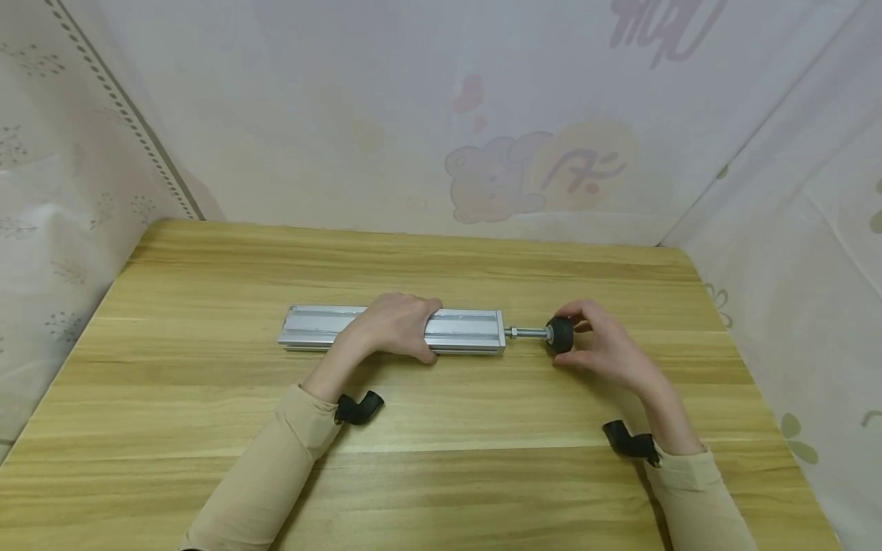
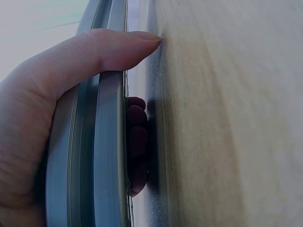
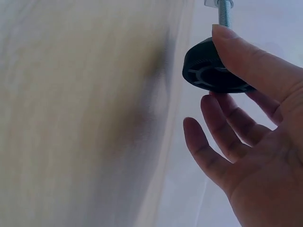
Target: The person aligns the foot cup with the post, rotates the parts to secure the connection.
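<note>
Currently both hands are occupied at opposite ends of one joined piece. The left hand [image 1: 396, 323] lies across a silver aluminium profile [image 1: 465, 329] and grips it around its width, the thumb on the side nearer the person and the fingers curled round the far side; the left wrist view shows their tips below it. The profile's grooved length runs out to both sides of this grip, and under it a narrow gap shows between metal and wooden table [image 1: 441, 474].

To the right of that grip, beyond the profile's end, a threaded rod [image 1: 530, 333] sticks out in line with it, with a nut [image 1: 512, 332] close to the profile. At the rod's outer end sits a round black foot [image 1: 563, 335], held in a narrow pinch by the right hand [image 1: 606, 348], thumb against one side of the rim and fingertips at the other. Its ribbed, hollowed underside faces the right palm, and at least one lower finger stands clear of it. Whether the foot touches the table I cannot tell.

Behind each grip, a black fitting [image 1: 358, 408] juts from the wrist end of a beige sleeve [image 1: 269, 471]. Farther off, past both grips, hangs a pale printed cloth [image 1: 331, 145].
</note>
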The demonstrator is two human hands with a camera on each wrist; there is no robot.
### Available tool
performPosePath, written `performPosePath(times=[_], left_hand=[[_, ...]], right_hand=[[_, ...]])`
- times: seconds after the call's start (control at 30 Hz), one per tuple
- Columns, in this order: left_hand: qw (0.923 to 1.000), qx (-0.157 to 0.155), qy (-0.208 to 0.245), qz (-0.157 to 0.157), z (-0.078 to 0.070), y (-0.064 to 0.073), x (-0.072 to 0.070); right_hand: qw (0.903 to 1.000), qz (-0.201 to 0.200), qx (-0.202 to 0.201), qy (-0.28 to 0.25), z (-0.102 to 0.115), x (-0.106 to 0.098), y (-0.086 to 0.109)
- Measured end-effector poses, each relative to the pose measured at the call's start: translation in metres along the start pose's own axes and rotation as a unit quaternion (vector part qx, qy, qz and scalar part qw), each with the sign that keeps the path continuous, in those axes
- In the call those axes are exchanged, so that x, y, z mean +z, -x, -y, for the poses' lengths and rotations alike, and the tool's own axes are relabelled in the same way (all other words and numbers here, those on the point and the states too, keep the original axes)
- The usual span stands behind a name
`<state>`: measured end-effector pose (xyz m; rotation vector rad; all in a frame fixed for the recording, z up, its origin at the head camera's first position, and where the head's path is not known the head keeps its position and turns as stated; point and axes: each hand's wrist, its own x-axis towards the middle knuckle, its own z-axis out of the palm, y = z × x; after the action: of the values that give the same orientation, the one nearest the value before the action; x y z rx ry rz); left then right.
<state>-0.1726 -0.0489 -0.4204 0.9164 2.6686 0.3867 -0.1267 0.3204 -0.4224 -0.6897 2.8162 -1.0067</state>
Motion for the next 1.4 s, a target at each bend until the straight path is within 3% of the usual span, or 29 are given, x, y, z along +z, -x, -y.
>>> performPosePath(times=[0.33,0.8,1.1,1.4], left_hand=[[1.0000,-0.003,-0.004,-0.001,-0.001,0.001,-0.001],[1.0000,0.000,-0.008,-0.004,0.000,0.000,-0.001],[1.0000,-0.004,-0.004,-0.002,0.000,0.000,-0.001],[1.0000,-0.004,-0.001,0.000,-0.001,0.000,-0.001]], right_hand=[[0.9955,0.080,0.051,-0.007,0.002,-0.011,0.004],[0.9914,0.097,0.084,-0.027,-0.001,-0.009,0.001],[0.9912,0.094,0.088,-0.029,0.000,-0.010,0.003],[0.9987,0.029,0.042,-0.005,0.004,-0.007,0.002]])
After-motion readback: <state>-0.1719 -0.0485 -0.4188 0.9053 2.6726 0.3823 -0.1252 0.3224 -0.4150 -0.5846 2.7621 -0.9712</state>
